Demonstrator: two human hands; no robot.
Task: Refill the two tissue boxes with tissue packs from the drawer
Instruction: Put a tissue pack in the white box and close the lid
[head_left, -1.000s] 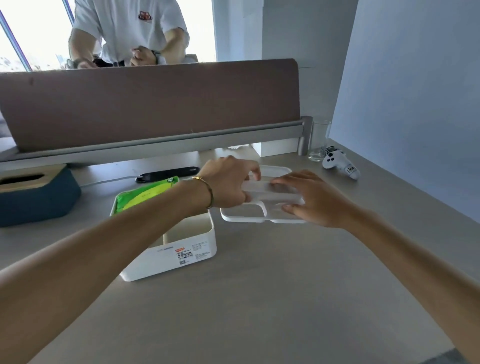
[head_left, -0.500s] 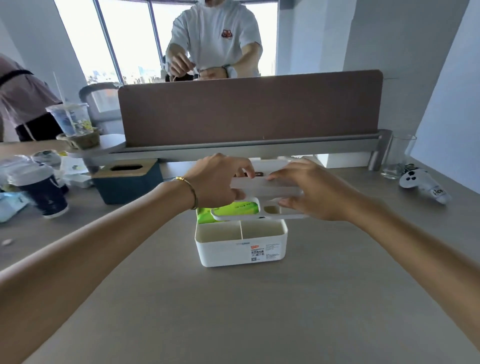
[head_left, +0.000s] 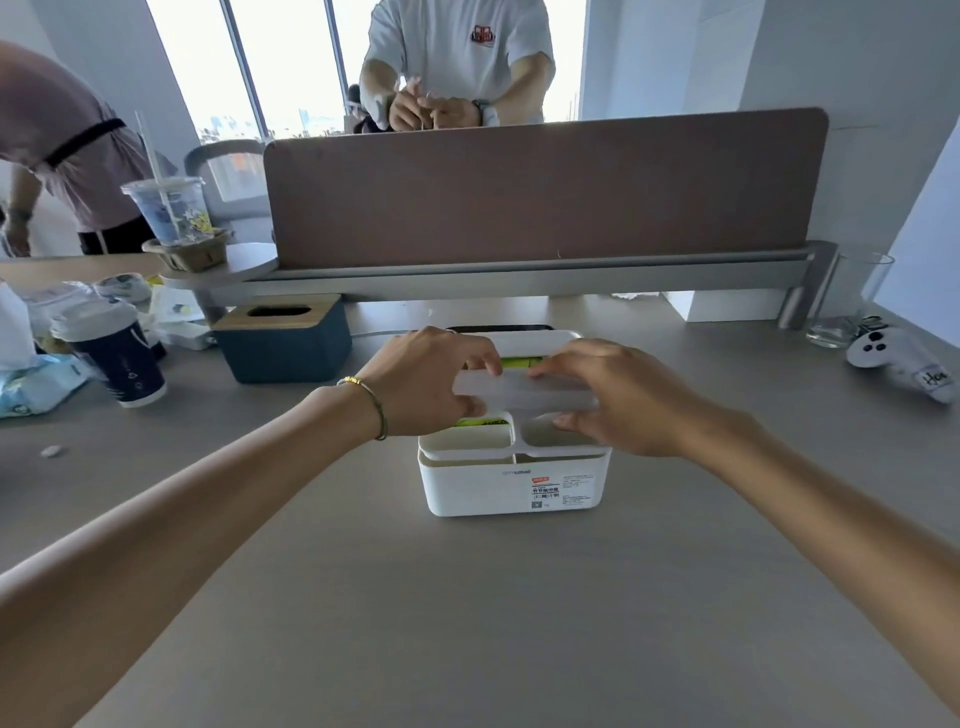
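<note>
Left hand (head_left: 436, 379) and right hand (head_left: 618, 395) each grasp one end of the white lid (head_left: 524, 387), holding it level just above the white tissue box (head_left: 514, 483) at the desk's (head_left: 467, 623) centre, apparently to seat it squarely. The smooth, rounded plastic box already contains a glossy green tissue pack (head_left: 514, 362); the blue, wood-topped tissue box (head_left: 285, 338) stands behind left.

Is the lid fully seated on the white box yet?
No: both hands hold the lid tilted over the white box, near edge resting, far side raised.
</note>
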